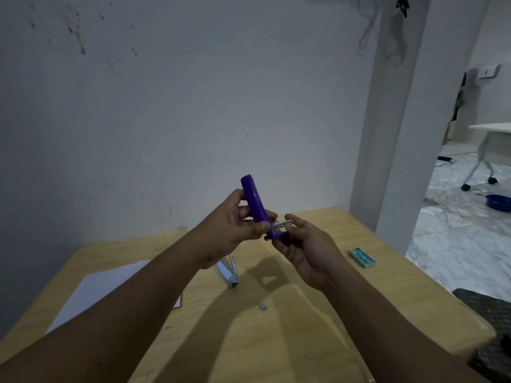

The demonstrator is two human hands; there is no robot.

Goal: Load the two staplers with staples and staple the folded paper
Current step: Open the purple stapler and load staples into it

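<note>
Purple stapler [255, 200] was held up in the air above the counter [304, 327], roughly over its far-middle area. Its cover arm stood swung open, long axis near upright w/ a slight tilt, tip pointing up and a bit left toward the wall. The metal magazine rail [282, 224] stuck out from the hinge end, roughly level, pointing right. The purple base sat low, by the hinge, mostly hidden behind fingers.

Left hand [235, 219] was wrapped round the lower part of the cover, fingers curled behind, thumb pressed on the front near the hinge: a firm grasp. Right hand [301, 244] was partly closed, thumb and fingertips pinching the outer end of the rail and cupping the base from below. Couldn't tell whether staples were in the rail; too small and blurred.

White stapler [229, 270] lay on the counter below the left wrist, also splayed open, long axis running near-to-far w/ its head pointing to the near edge. Sheet of paper [110, 294] lay flat toward the left edge, partly under the left forearm. Small staple strip [262, 305] lay loose mid-counter, near the white stapler's head. Green staple box [362, 257] sat toward the right edge, well apart from the rest.
</note>
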